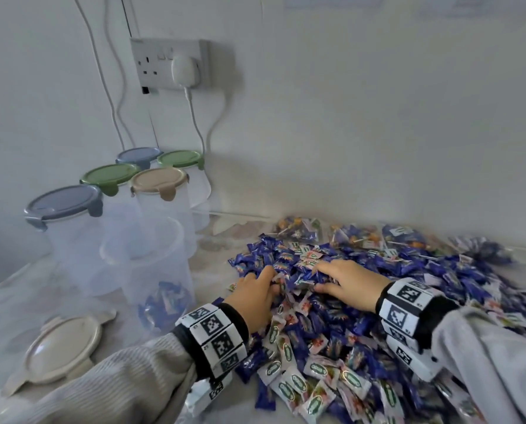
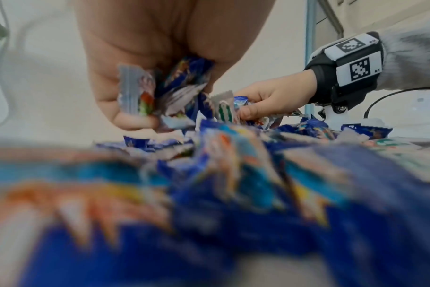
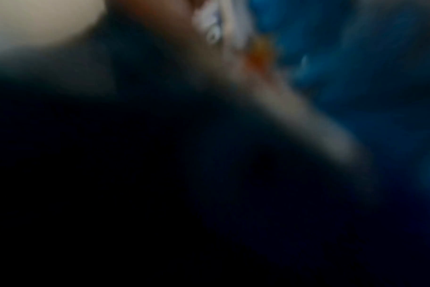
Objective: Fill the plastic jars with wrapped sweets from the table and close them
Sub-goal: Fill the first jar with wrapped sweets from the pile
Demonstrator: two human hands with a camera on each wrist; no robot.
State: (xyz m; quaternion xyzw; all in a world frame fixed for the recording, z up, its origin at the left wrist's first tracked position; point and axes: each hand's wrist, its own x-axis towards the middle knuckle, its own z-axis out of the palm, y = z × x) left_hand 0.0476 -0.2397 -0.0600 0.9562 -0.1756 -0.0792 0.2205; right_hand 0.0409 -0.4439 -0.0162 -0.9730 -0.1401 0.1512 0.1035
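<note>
Blue and white foil wrapped sweets (image 1: 332,319) lie heaped on the bench (image 1: 19,304). Your left hand (image 1: 257,296) is closed round a bunch of them; your right hand (image 1: 350,284), just beside it at 3 o'clock, pinches more from the heap. The open jar (image 1: 151,270), at 9 o'clock of the hands, holds only a few sweets; its beige lid (image 1: 61,350) lies at 7 o'clock. Gather full handfuls, squeeze gently because foil slips, and release low over the mouth, clear of the lidded jars (image 1: 102,209) behind.
</note>
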